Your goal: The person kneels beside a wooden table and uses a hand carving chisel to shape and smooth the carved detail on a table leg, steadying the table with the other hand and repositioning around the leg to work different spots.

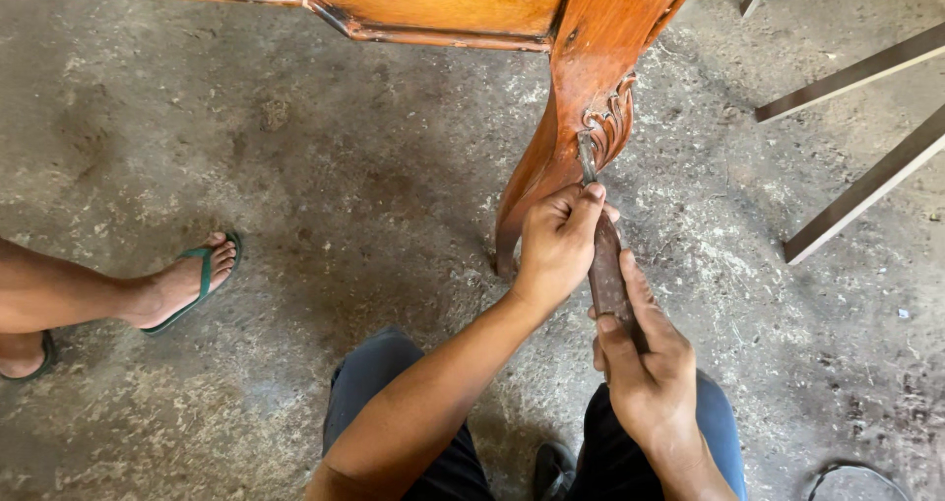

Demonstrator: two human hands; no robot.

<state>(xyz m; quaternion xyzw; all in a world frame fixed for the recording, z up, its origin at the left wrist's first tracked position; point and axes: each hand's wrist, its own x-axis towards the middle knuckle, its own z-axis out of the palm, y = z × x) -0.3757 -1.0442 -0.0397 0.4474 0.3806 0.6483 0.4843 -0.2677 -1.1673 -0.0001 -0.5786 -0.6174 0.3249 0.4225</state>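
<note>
Head view: carving is under way. The left hand point(557, 245) pinches the chisel point(602, 250) near its blade, the right hand point(645, 363) wraps the handle, and the tip sits in the carved leaf point(607, 127) on the table leg point(571, 137) (concrete floor below). Next calls for a steady, shallow push.

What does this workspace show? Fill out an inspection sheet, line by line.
Surface: grey concrete floor, dusty, strewn with pale wood shavings.
Job's things: curved orange-brown wooden furniture leg with a carved leaf scroll; dark wooden-handled carving chisel, its blade tip at the scroll.
Clutter: nothing seen beyond the shavings.
Grips: left hand wraps the chisel near the blade; right hand holds the handle's rear.
Cables: thin loop at the lower right edge, kind unclear.
Surroundings: another person's foot in a green flip-flop at left; pale wooden slats at upper right.
</note>
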